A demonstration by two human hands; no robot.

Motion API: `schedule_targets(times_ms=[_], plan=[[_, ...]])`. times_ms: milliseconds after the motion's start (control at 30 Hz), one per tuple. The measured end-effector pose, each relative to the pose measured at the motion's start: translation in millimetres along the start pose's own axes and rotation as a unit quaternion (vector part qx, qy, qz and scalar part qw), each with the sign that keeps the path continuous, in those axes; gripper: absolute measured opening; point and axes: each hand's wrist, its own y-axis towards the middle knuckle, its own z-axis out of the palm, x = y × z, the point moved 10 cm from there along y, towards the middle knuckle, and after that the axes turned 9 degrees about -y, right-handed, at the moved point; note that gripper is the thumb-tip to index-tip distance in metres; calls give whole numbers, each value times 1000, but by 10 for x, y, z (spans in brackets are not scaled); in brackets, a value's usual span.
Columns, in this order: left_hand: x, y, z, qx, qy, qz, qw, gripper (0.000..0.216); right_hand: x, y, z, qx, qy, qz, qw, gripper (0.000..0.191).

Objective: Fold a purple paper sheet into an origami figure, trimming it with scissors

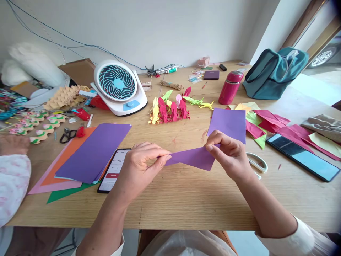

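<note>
- Paper [197, 158], seen in the head view, is purple, matte and smooth, with crisp straight edges; tapering leftward and broadening to a pointed corner at right, it spans the gap between both hands, just above the bench [170, 202].
- Left hand [147, 160]: thumb and forefinger pinch the paper's narrow end; the other fingers curl behind, knuckles up, and the forearm slants up from the lower edge.
- Right hand [229, 154]: thumb and bent forefinger pinch the upper corner of the broad end, with the wrist angled inward.
- The bench is pale wood with visible grain.
- Beyond the right hand lies a flat purple sheet [227, 122].
- A fanned stack [98, 153] of purple, orange, pink and green sheets lies at left, beside a glassy phone [113, 172] partly covered by the left hand.
- Farther back, pointed, folded paper figures [174, 112] in crimson, yellow, pink and green cluster between a round-grilled plastic fan [118, 85] and a glossy pink flask [230, 89].
- At the left edge rests another person's hand [14, 145], its sleeve patterned.
</note>
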Motion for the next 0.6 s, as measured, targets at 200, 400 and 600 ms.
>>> schedule_targets(times_ms=[200, 400, 600], plan=[[175, -31, -24, -10, -67, -41, 997, 13, -120, 18, 7, -3, 34, 32, 999, 18], [326, -65, -49, -23, -112, -82, 990, 15, -188, 10, 25, -1, 56, 61, 997, 22], [466, -55, -101, -60, -126, -140, 980, 24, -200, 7, 182, 49, 72, 91, 992, 25]])
